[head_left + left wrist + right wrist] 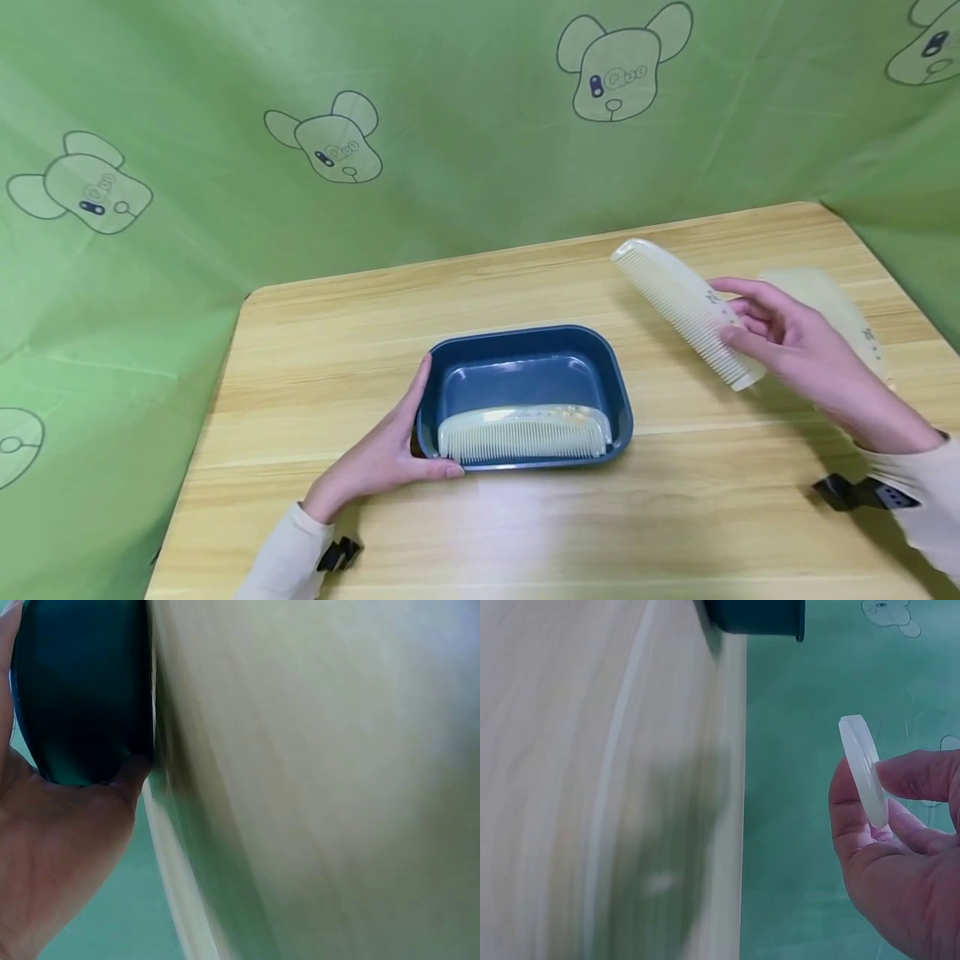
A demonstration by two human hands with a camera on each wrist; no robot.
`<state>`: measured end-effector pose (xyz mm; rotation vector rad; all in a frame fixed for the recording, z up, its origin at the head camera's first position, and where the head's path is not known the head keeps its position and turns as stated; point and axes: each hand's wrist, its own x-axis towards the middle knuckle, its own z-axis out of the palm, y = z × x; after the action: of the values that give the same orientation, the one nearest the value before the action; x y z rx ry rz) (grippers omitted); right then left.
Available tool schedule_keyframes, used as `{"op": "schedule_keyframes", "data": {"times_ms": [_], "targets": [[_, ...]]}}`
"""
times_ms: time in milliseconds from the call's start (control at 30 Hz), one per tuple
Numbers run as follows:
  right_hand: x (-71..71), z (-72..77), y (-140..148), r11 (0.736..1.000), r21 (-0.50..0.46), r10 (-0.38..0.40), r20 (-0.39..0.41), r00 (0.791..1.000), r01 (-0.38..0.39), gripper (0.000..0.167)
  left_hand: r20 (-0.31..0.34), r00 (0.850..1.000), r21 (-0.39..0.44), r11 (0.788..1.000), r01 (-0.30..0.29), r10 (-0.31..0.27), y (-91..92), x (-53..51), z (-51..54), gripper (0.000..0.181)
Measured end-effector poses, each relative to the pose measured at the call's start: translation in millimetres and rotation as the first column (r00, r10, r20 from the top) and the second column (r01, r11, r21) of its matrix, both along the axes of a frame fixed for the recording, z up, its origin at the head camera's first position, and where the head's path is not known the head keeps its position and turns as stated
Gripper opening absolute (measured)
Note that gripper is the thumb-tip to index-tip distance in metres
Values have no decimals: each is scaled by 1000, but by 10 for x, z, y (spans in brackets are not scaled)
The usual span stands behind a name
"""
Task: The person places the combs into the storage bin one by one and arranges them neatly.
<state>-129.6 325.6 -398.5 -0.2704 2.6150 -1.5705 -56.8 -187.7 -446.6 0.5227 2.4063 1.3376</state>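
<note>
Possibly the held comb [675, 302] could swivel.
Right fingers [753, 289], nearly closed, pinch it off-centre, most length beyond them; left fingers [420, 387], spread wide, grip the tray [517, 379].

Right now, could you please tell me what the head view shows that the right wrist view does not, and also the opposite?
Only the head view: the left hand gripping the tray, one comb inside it, and what looks like a third comb partly behind the right hand.
Only the right wrist view: the held comb seen nearly edge-on.
Both: the right hand pinching that comb, part of the tray, the table and the green cloth.
</note>
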Motion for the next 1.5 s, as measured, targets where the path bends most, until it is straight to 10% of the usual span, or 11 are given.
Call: {"op": "schedule_keyframes", "data": {"times_ms": [833, 1500], "targets": [[64, 41, -399, 991, -36, 131, 4, 991, -130, 53, -13, 1000, -12, 1000, 6, -6, -2, -5, -33, 144], [90, 90, -864, 928, -98, 356, -49, 933, -359, 48, -23, 1000, 14, 1000, 7, -7, -9, -14, -34, 142]]}}
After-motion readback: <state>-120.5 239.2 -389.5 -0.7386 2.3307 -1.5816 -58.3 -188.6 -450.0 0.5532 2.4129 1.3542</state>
